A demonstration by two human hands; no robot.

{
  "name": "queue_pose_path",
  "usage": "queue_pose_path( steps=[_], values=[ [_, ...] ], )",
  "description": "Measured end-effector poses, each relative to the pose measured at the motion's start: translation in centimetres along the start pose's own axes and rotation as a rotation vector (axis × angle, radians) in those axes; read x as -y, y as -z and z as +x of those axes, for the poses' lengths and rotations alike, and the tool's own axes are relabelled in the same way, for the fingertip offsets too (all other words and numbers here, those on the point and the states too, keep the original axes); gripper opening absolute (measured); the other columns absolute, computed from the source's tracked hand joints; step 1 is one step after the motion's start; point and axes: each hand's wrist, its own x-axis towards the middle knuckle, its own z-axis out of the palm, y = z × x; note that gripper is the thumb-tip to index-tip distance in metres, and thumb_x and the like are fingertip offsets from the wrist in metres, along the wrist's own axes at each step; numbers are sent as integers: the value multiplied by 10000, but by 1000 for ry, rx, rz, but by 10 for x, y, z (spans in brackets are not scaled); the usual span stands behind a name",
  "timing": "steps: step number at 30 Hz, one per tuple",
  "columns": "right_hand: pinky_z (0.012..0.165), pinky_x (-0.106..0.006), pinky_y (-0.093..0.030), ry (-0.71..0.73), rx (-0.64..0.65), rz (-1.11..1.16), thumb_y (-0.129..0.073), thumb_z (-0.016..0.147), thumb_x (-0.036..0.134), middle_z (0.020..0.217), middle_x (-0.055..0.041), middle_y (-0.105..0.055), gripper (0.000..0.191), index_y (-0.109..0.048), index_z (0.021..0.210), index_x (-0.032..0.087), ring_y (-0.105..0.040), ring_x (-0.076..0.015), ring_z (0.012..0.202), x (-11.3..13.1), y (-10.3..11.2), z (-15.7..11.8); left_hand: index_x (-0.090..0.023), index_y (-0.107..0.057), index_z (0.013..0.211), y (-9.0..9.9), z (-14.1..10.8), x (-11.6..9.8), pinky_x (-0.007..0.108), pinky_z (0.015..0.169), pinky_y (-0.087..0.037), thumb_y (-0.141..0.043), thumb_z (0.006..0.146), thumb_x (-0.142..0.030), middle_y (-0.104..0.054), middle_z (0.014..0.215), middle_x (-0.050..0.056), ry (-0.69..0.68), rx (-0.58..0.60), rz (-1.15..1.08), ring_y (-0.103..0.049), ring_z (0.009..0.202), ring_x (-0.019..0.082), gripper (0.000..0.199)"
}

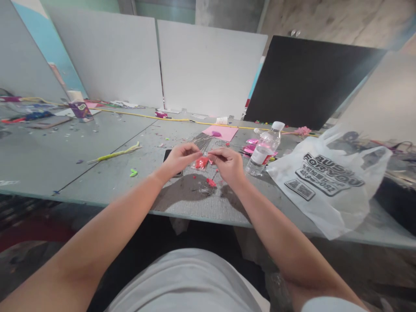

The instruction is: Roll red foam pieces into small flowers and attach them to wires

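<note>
My left hand [183,157] and my right hand [227,162] are raised over the table's front part, fingertips pinched and close together. Whatever lies between the fingertips is too small to make out. Just below and between them rests a small bag of red pieces [201,163]. Nearer the front edge is a red cluster [211,183] with thin wires around it. Thin wires [203,142] fan out behind my fingertips, in front of a pink sheet [224,132] that bears a purple piece [216,134]. Partly behind my left hand lies a dark phone-like object [167,154].
A clear bottle [264,149] and a white plastic bag [328,184] stand to the right. Yellow-green stems [118,153] and a green piece [133,173] lie left. A yellow cord [139,115] crosses the back of the table [97,182], before upright panels [211,69].
</note>
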Motion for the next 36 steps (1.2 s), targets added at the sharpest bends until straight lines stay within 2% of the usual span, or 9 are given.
queue_pose_path(
  steps=[4, 9, 13, 22, 27, 31, 36],
  values=[
    [764, -357, -615, 7, 45, 34, -727, 895, 305, 939, -74, -794, 136, -822, 954, 227, -743, -215, 842, 0, -3, -2, -160, -707, 829, -4, -1, 0, 276, 653, -374, -743, 859, -459, -614, 758, 9, 61, 56, 117, -519, 701, 137, 302],
    [744, -349, -613, 139, 102, -75, -692, 929, 304, 872, -52, -784, 117, -787, 915, 236, -716, -190, 773, 3, -3, -3, -161, -726, 828, 0, 2, 1, 269, 645, -371, -732, 854, -467, -631, 743, 8, 123, 121, 71, -530, 690, 135, 307],
    [692, -324, -592, 244, 133, -112, -691, 949, 320, 925, -68, -752, 137, -776, 890, 230, -684, -184, 802, 3, -2, -2, -165, -710, 772, -1, 2, 0, 270, 628, -368, -740, 827, -435, -600, 697, 3, 140, 197, 18, -512, 654, 127, 277],
    [668, -322, -561, 293, 188, -162, -670, 988, 377, 990, -81, -746, 210, -833, 986, 244, -635, -154, 718, -2, 0, -3, -174, -696, 763, 0, -1, -1, 274, 553, -276, -720, 867, -382, -560, 663, -13, 173, 211, -36, -430, 572, 102, 234],
    [647, -300, -566, 337, 200, -136, -666, 992, 335, 1004, -80, -758, 200, -835, 1015, 231, -633, -128, 674, 0, 3, -2, -165, -671, 712, 0, -1, -4, 272, 595, -328, -737, 842, -373, -580, 656, -8, 158, 209, -74, -484, 613, 111, 255],
    [635, -282, -555, 379, 210, -118, -689, 991, 301, 967, -77, -783, 171, -841, 1010, 226, -669, -141, 731, -2, 4, 0, -153, -673, 739, 1, -2, -9, 258, 626, -361, -746, 854, -398, -611, 679, -9, 139, 237, -44, -512, 640, 107, 280],
    [625, -285, -555, 320, 271, -118, -756, 951, 334, 967, -94, -790, 166, -837, 1000, 198, -680, -155, 730, -6, 7, 3, -149, -699, 783, 4, -1, -7, 261, 662, -423, -758, 841, -386, -654, 748, 15, 52, 224, 100, -580, 711, 134, 251]
  ],
)
